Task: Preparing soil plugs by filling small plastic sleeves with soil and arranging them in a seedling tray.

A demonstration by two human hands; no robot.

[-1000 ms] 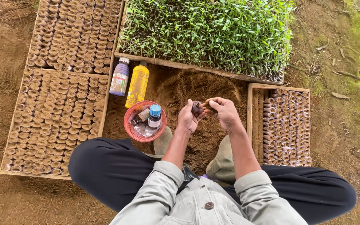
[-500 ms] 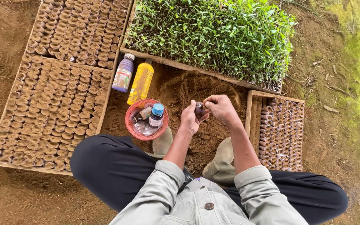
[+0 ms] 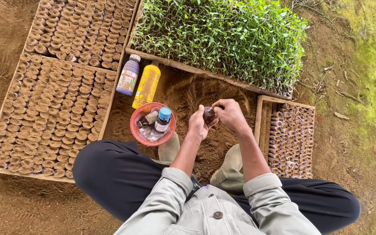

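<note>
My left hand [image 3: 198, 125] holds a small dark soil-filled seedling pot [image 3: 208, 114] from below. My right hand [image 3: 228, 114] pinches the top of the same pot from the right. Both hands hover over a pile of loose brown soil [image 3: 199, 96] in front of my knees. Just left of my left hand sits a red plastic basket [image 3: 152, 125] with small bottles and a clear bag in it.
A purple bottle [image 3: 128, 76] and a yellow bottle [image 3: 147, 84] lie above the basket. Wooden trays of filled pots [image 3: 51, 109] lie left, a narrower tray [image 3: 289, 138] right, a tray of green seedlings [image 3: 223, 39] ahead. Grey boots [image 3: 230, 169] flank the soil.
The view has shifted slightly; my hands stay together on the small pot, with my right fingers working at its top. Nothing was picked up or let go.
</note>
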